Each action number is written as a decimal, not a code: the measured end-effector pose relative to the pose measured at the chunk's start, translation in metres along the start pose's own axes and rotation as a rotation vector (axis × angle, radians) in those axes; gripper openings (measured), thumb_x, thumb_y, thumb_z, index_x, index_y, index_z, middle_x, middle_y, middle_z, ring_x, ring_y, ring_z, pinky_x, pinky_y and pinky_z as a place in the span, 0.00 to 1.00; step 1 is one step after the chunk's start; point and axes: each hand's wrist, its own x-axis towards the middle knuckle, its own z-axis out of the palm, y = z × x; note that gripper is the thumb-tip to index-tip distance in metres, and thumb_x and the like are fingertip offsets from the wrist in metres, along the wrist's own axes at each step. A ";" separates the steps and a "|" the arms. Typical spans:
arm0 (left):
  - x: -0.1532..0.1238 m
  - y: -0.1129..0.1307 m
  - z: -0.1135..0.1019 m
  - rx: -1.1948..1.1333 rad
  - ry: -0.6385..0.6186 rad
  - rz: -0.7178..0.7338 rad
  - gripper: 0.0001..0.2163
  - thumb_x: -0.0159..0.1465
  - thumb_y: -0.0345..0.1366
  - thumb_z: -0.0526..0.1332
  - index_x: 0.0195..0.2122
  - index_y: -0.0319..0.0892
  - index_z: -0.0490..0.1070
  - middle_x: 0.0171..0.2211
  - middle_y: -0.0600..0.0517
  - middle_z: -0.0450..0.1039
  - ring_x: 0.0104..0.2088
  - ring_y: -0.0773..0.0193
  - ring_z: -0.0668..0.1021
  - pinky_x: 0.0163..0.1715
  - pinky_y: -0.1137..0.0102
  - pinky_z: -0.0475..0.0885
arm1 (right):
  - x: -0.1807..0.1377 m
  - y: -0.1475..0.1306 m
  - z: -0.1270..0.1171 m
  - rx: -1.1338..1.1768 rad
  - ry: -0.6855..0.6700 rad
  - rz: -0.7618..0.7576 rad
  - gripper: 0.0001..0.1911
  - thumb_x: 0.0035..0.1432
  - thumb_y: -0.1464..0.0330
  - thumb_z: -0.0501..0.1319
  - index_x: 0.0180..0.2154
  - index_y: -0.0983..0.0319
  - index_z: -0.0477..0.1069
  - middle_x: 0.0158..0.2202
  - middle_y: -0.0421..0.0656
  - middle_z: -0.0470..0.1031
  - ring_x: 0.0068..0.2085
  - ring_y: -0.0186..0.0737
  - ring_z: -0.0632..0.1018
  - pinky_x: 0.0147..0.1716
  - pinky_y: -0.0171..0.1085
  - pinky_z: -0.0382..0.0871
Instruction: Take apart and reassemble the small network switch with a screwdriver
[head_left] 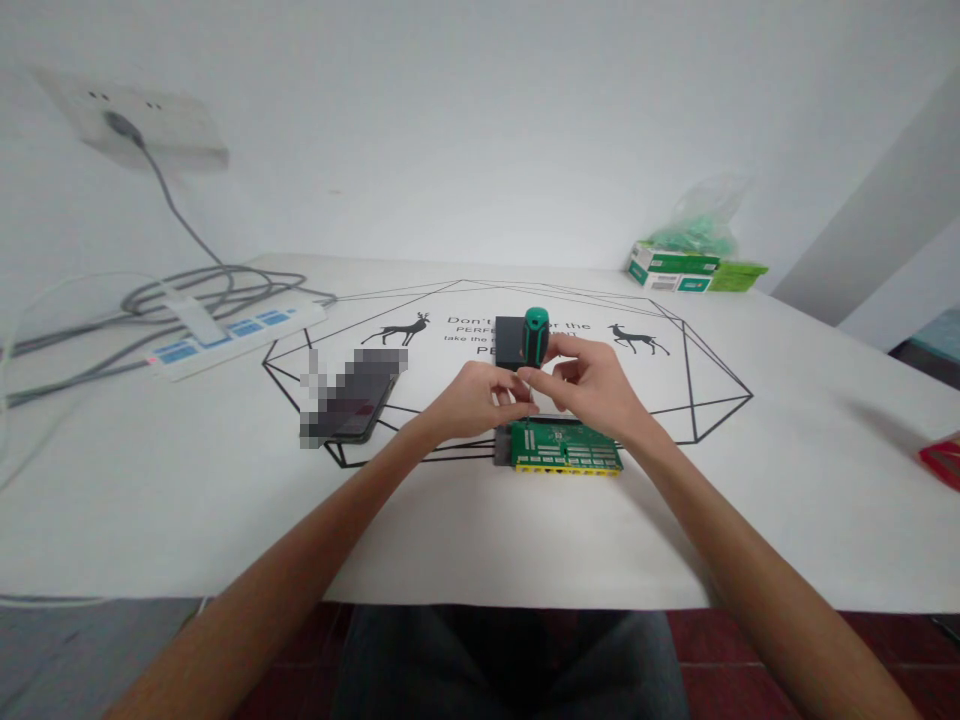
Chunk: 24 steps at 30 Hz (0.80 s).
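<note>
A screwdriver (535, 338) with a green and black handle stands nearly upright, its shaft pointing down. My right hand (592, 385) is closed around the lower handle and upper shaft. My left hand (480, 398) is pinched right beside the shaft, low down; what lies between its fingertips is too small to make out. Just below the hands is a green circuit board (566, 447) with a row of yellow connectors along its near edge. The board's far left part and the screwdriver's tip are hard to see behind my fingers. A dark flat box (510, 340) lies behind the hands, partly covered.
A smartphone (360, 405) lies to the left, partly pixelated. Farther left are a power strip (240, 340) and coiled grey cables (225, 280). Small green and white boxes (671, 265) with a plastic bag (697, 225) stand at the back right. A red object (941, 460) sits at the right edge.
</note>
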 end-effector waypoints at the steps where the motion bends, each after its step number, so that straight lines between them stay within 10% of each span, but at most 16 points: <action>1: 0.000 0.001 0.000 0.013 -0.006 0.003 0.09 0.58 0.39 0.65 0.30 0.38 0.79 0.26 0.51 0.78 0.25 0.70 0.73 0.27 0.75 0.70 | 0.000 -0.001 0.000 0.006 -0.004 0.001 0.10 0.52 0.62 0.66 0.30 0.62 0.71 0.29 0.39 0.70 0.22 0.28 0.66 0.22 0.35 0.60; 24: -0.001 0.007 -0.003 0.058 -0.085 0.046 0.10 0.59 0.39 0.62 0.33 0.38 0.80 0.28 0.50 0.79 0.23 0.72 0.73 0.24 0.76 0.68 | -0.001 -0.002 -0.001 -0.037 0.009 0.091 0.15 0.53 0.59 0.66 0.36 0.64 0.77 0.18 0.36 0.66 0.20 0.32 0.65 0.21 0.35 0.56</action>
